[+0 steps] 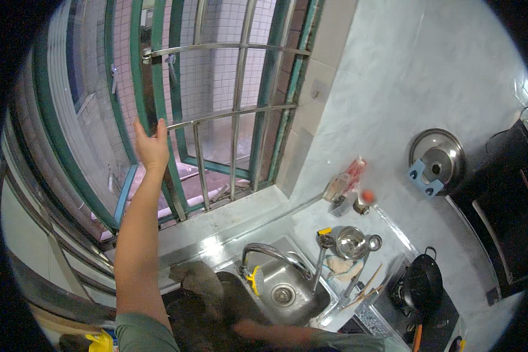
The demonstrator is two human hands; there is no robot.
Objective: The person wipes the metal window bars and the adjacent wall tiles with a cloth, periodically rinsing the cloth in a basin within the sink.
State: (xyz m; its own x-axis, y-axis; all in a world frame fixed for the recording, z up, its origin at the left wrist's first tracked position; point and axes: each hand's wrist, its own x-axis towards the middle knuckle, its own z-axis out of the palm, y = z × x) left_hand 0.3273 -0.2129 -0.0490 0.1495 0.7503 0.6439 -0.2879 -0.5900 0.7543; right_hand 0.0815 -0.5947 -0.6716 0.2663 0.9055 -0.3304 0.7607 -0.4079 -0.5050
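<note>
My left hand (152, 147) reaches up at the end of a stretched arm. Its thumb and fingers are around the lower part of the green window post (159, 83), beside the metal window bars (238, 79). Low in the picture is my right hand (246, 329), blurred and dark near the sink's left side; its fingers and anything in them cannot be made out. A stainless steel sink (301, 303) lies in front of me, with a curved faucet (281, 255) over it. A yellow-edged scrubber (256, 280) hangs at the faucet's base.
Right of the sink are a metal bowl (350, 243), a ladle (373, 243) and wooden chopsticks (365, 297). A black wok (426, 279) stands on the stove (440, 323). A pot lid (438, 152) hangs on the wall by a blue holder (424, 178).
</note>
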